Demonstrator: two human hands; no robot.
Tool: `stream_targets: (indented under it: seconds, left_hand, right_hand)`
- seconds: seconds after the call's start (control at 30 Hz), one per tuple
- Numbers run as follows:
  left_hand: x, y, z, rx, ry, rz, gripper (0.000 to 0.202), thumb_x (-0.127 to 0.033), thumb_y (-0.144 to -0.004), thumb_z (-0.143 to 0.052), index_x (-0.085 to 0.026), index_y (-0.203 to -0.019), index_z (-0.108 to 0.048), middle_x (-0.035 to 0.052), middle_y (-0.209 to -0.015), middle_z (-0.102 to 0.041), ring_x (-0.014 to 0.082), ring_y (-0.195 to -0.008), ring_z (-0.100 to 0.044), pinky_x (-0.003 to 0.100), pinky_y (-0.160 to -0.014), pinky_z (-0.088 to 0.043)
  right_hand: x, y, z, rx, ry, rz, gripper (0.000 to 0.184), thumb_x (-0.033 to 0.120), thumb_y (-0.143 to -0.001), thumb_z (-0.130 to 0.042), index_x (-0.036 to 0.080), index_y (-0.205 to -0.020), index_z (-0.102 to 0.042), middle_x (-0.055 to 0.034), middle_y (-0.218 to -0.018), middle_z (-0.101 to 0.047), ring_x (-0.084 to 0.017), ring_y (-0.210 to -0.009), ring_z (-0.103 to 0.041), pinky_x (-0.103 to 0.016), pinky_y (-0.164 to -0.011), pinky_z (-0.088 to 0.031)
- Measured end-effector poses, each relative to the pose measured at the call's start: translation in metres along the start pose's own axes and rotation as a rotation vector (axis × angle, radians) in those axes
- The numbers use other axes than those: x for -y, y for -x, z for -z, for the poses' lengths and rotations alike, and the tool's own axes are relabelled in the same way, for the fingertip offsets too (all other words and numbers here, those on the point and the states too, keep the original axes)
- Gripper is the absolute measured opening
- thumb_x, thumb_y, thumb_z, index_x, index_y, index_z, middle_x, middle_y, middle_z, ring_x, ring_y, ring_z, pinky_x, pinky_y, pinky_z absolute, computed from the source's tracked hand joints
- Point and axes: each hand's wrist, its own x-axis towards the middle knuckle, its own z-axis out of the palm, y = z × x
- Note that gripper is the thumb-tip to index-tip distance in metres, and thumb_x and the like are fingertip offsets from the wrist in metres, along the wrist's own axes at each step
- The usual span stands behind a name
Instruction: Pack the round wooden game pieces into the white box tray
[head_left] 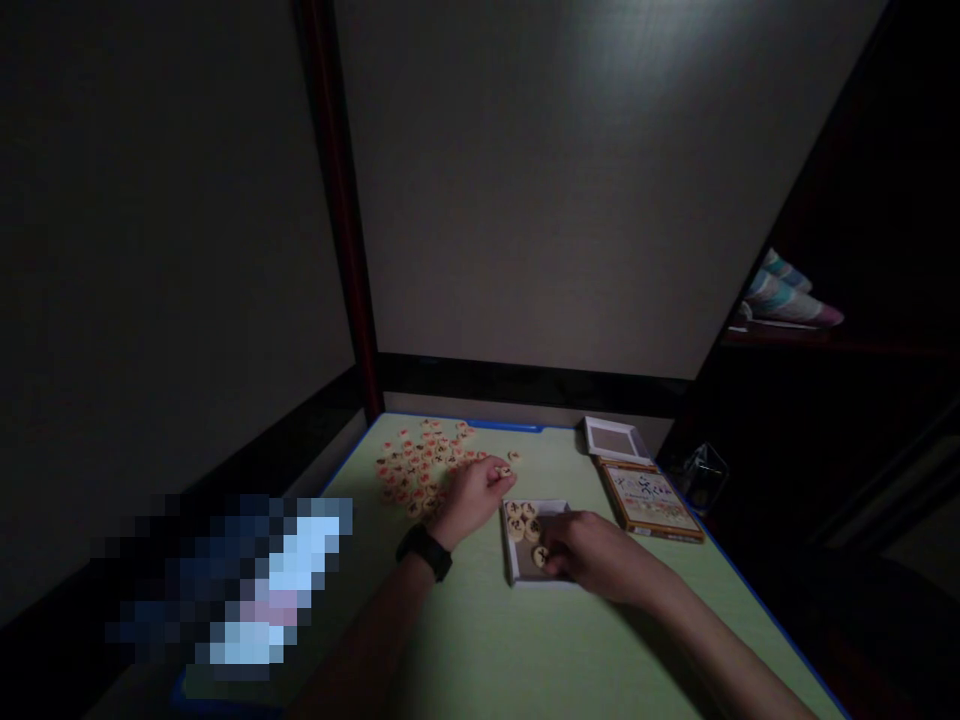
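Observation:
My left hand [472, 495], with a dark watch [424, 552] on the wrist, pinches a round xiangqi piece [505, 471] just right of the scattered pieces. Many loose xiangqi pieces [409, 470] with red or black characters lie spread at the back left of the table. My right hand [589, 550] reaches into a shallow white box [514, 570], its fingers closed on a xiangqi piece [540, 556] low in the box. Several pieces with black characters [523, 520] sit together in the box's upper left corner. The right hand hides the box's right part.
The light green table [480, 650] has a blue rim and stands against a wall [525, 200]. At its right lie a printed game box [652, 498] and an open white tray [613, 440]. A lone piece [514, 456] rests near the back. A pixelated patch covers the left edge.

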Motion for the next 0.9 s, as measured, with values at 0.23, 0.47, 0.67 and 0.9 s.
stream_targets:
  seconds: [0.23, 0.47, 0.67, 0.9]
  left_hand:
    - [-0.002, 0.004, 0.002, 0.044, -0.079, -0.003, 0.015, -0.029, -0.085, -0.057, -0.018, -0.086, -0.067, -0.0017, -0.065, -0.066, 0.0133, -0.061, -0.063, 0.021, -0.058, -0.046]
    - [0.0, 0.003, -0.001, 0.069, -0.093, -0.008, 0.018, -0.032, -0.084, -0.058, -0.017, -0.089, -0.068, -0.0005, -0.063, -0.066, 0.0148, -0.06, -0.063, 0.021, -0.054, -0.044]
    - [-0.001, 0.004, 0.0, 0.074, -0.103, -0.016, 0.019, -0.033, -0.085, -0.057, -0.018, -0.086, -0.068, -0.0003, -0.061, -0.066, 0.0155, -0.06, -0.063, 0.022, -0.054, -0.042]
    - [0.002, 0.003, -0.002, 0.079, -0.103, -0.012, 0.018, -0.031, -0.084, -0.057, -0.018, -0.088, -0.069, -0.0015, -0.06, -0.065, 0.0151, -0.06, -0.063, 0.022, -0.057, -0.043]
  right_hand:
    - [0.011, -0.009, -0.013, -0.039, 0.075, 0.011, 0.01, 0.027, -0.087, -0.065, 0.018, -0.085, -0.07, -0.0068, -0.09, -0.073, -0.02, -0.083, -0.066, -0.025, -0.067, -0.038]
    - [0.016, -0.012, -0.019, -0.092, 0.098, 0.083, 0.015, 0.031, -0.09, -0.064, 0.019, -0.087, -0.073, -0.0067, -0.089, -0.075, -0.02, -0.083, -0.067, -0.026, -0.069, -0.039]
    - [0.015, -0.009, -0.017, -0.098, 0.096, 0.11, 0.015, 0.031, -0.087, -0.065, 0.02, -0.077, -0.07, -0.0046, -0.083, -0.073, -0.018, -0.076, -0.065, -0.026, -0.064, -0.036]
    - [0.012, -0.011, -0.021, -0.118, 0.081, 0.089, 0.009, 0.019, -0.082, -0.063, 0.019, -0.078, -0.07, -0.005, -0.083, -0.073, -0.018, -0.074, -0.063, -0.026, -0.064, -0.035]
